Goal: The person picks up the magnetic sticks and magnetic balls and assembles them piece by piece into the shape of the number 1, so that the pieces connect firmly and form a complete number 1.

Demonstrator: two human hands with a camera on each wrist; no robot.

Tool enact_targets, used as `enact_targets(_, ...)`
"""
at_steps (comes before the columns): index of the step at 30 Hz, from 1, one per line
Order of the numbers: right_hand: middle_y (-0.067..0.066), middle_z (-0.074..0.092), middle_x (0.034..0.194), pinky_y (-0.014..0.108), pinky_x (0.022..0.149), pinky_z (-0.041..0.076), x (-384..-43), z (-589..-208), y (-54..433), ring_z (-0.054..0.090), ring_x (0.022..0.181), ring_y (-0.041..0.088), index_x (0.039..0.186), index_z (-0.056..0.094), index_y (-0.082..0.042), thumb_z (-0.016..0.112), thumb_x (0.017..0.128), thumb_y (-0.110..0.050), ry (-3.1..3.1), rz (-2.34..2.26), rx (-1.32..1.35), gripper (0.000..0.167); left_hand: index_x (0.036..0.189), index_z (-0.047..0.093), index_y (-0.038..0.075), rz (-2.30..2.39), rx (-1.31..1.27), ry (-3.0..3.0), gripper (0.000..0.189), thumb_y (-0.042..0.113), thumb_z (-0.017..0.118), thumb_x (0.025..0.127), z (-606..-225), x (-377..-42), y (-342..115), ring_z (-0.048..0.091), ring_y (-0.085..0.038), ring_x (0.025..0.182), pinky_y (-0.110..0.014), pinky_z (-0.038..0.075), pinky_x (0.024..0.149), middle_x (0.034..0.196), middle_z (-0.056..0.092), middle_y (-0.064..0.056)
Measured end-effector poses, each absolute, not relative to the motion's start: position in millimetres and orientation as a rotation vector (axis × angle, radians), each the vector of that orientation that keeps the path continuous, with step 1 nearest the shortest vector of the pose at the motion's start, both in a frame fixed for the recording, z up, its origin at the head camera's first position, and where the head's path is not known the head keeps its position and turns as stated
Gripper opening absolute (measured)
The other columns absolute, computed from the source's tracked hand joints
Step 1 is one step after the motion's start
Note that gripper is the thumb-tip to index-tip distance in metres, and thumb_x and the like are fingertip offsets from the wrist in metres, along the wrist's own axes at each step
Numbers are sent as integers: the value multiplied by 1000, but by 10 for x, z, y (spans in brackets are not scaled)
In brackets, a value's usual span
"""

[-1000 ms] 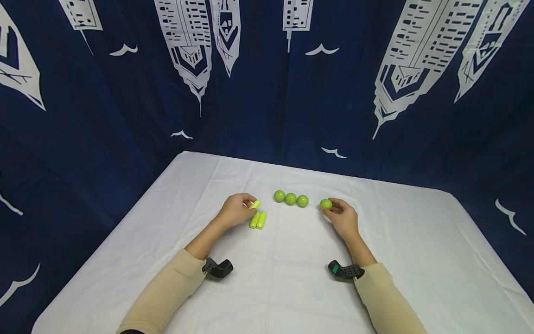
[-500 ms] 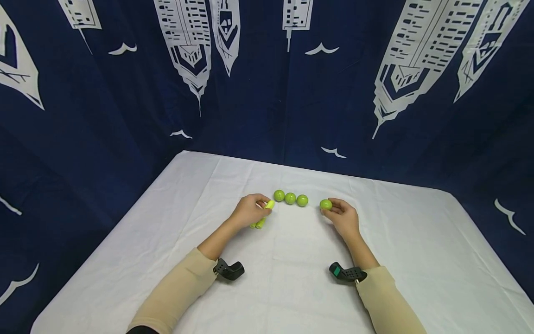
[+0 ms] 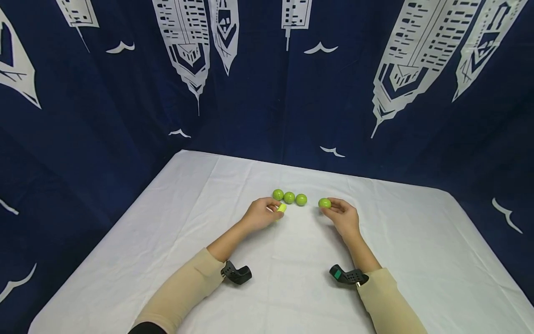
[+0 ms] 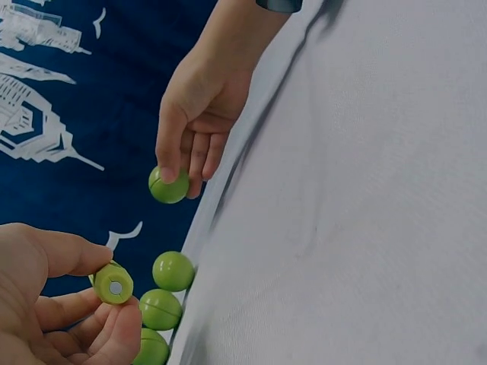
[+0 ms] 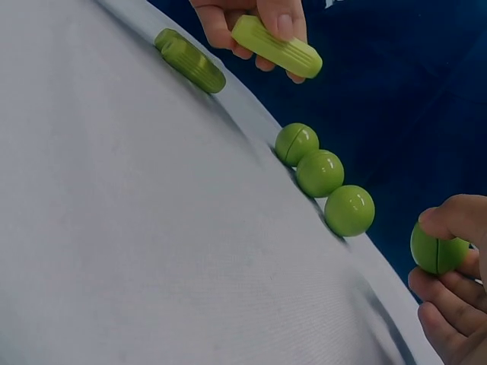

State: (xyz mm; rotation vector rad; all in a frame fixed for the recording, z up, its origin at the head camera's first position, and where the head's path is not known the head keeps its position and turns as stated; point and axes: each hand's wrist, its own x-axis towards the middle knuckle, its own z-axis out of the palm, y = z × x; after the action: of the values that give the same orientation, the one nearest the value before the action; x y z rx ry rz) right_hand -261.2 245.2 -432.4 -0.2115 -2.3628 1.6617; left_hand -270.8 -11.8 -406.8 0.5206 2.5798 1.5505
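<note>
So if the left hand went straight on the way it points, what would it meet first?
The left hand, holding a yellow-green stick, would probably meet the row of three green balls first, though its height is unclear; it might pass over.

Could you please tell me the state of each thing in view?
Yellow-green stick: pinched in the left grip.
Two other sticks: lying side by side on the white cloth.
Single green ball: pinched in the right grip.
Three green balls: resting in a row.
White cloth: spread out, lightly creased.
Blue backdrop: hanging behind the cloth.
</note>
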Motion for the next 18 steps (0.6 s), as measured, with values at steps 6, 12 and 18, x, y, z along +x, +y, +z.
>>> enact_targets(6,11,64,107,12,72,48,-2589,-4296,2428,58,83,1,121,62,5,75,85,-10,-2321,1694,-286,42,114,68,-1,1569,533,2550,33,13,73,84,-4062,-2705,-2,57,-13,82,-20,47,63,89,65,-3)
enact_targets(12,5,65,102,13,71,49,-2578,-4283,2403,59,81,2,120,61,3,76,85,-13,-2297,1746,-366,42,113,68,0,1553,532,2532,31,13,72,86,-4063,-2679,110,56,-12,83,-20,45,65,90,64,-2)
enact_targets(18,-3,63,92,14,71,49,-2558,-4271,2391,61,78,1,120,59,7,75,86,-13,-2244,1849,-342,43,112,68,1,1566,520,2530,30,13,73,85,-4069,-2644,185,56,-13,83,-22,45,68,90,65,-3)
